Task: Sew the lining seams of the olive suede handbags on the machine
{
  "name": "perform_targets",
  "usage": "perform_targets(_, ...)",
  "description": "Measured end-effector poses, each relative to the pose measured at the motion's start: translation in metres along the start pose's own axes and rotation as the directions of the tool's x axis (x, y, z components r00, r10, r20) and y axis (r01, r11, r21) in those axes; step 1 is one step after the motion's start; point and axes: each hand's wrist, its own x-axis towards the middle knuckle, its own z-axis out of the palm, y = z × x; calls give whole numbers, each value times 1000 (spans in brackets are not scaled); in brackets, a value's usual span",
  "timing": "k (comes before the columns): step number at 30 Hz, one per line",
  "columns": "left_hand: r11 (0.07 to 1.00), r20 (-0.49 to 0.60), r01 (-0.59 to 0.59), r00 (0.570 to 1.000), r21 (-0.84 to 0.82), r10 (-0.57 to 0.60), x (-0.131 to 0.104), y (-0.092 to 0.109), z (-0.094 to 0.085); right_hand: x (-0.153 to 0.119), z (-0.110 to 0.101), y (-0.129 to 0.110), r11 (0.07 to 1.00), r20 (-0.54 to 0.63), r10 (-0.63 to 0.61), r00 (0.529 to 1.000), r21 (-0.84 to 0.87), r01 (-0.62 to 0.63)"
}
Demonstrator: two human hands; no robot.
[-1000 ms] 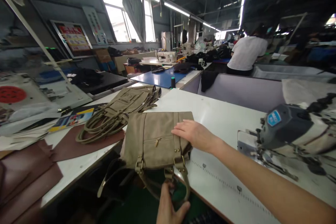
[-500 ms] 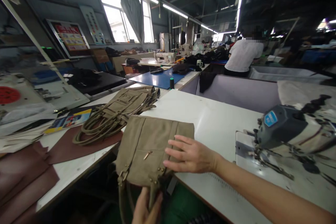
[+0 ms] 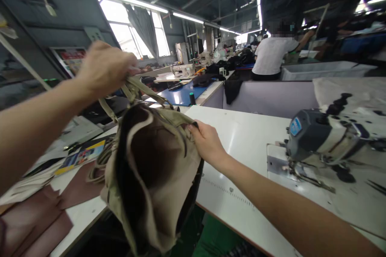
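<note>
An olive-green handbag [image 3: 169, 176] hangs between my two hands, tilted, with its inside facing me and a pale lining showing. My left hand [image 3: 105, 66] is raised at the upper left, fingers closed around the bag's straps; motion blurs it somewhat. On the bag's right side, my right hand [image 3: 208, 140] pinches the fabric edge between thumb and fingers. Behind the bag, looped handles [image 3: 104, 160] of other bags show in part; the rest of that pile is hidden.
A sewing machine [image 3: 319, 140] stands at the right on the white table [image 3: 241, 128]. Brown leather pieces [image 3: 36, 217] and a colourful booklet [image 3: 80, 156] lie at the left. A green-topped thread spool [image 3: 192, 98] stands behind. Further back, a person in a white shirt [image 3: 271, 56] faces away.
The bag has come up off the table edge and turned, so its inside now faces me. My left hand rose to the upper left with the straps; my right hand now grips the side.
</note>
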Motion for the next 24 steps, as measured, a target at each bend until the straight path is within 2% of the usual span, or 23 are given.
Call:
perform_targets(2, 988, 43, -129, 990, -86, 133, 21, 60, 51, -19, -11, 51, 985, -18, 174, 985, 4, -174)
perform_targets(4, 952, 48, -240, 966, -191, 254, 18, 135, 97, -47, -29, 99, 941, -5, 338, 941, 18, -338)
perform_targets(5, 910, 49, -322, 937, -260, 345, 10, 171, 114, -62, -39, 119, 915, 14, 402, 915, 29, -403)
perform_targets(6, 836, 43, -402, 893, -373, 448, -1, 205, 127, -77, -49, 135, 887, 29, 460, 888, 43, -460)
perform_targets(7, 712, 22, -416, 856, -566, 517, -13, 234, 136, -91, -59, 146, 858, 47, 509, 860, 59, -511)
perform_targets(9, 541, 16, -346, 832, -767, 554, -35, 275, 143, -113, -76, 159, 808, 73, 577, 813, 95, -582)
perform_targets(10, 494, 25, -302, 834, -815, 551, -44, 288, 144, -121, -82, 160, 789, 83, 598, 797, 113, -603)
perform_targets(12, 480, 55, -244, 847, -843, 529, -57, 301, 143, -127, -88, 159, 772, 93, 612, 785, 141, -619)
perform_targets(16, 438, 95, -131, 884, -890, 457, -74, 299, 145, -119, -89, 155, 801, 88, 571, 816, 158, -578)
perform_targets(20, 448, 55, -160, 901, -880, 430, -84, 295, 149, -100, -88, 156, 819, 64, 543, 837, 179, -545)
perform_targets(24, 451, 89, -107, 916, -886, 392, -84, 301, 155, -81, -92, 148, 778, 182, 539, 822, 265, -569)
